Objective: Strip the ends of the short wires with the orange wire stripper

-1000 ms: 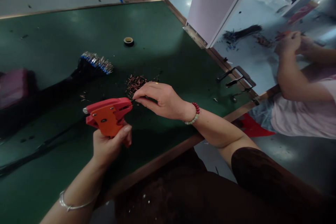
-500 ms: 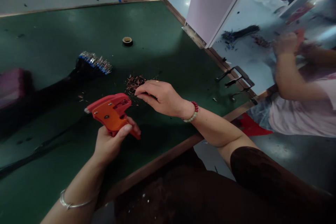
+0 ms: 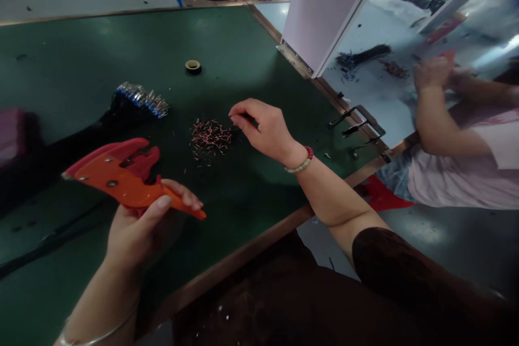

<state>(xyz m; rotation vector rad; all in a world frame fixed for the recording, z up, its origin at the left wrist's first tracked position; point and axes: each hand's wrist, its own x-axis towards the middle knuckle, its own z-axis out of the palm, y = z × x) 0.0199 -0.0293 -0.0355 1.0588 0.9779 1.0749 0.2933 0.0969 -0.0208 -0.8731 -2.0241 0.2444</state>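
Observation:
My left hand (image 3: 141,227) is wrapped round the handles of an orange and red wire stripper (image 3: 121,175), whose jaws point up and to the left above the table. Beside the upper right of a small pile of copper wire scraps (image 3: 211,138), my right hand (image 3: 263,127) is closed in a pinch. Whatever lies between its fingertips is too small to make out. To the left of the pile rests a thick bundle of black wires (image 3: 125,108), its ends showing blue sleeves and silvery metal tips.
A roll of black tape (image 3: 193,67) lies on the green tabletop (image 3: 133,43) beyond the scraps. At the right edge stands a black metal bracket (image 3: 360,121). A white panel (image 3: 320,16) rises behind it. Another person's hands (image 3: 433,73) work at the neighbouring table.
My left hand has carried the wire stripper left, away from the scraps. My right hand has shifted up and right off the pile, which now shows more fully.

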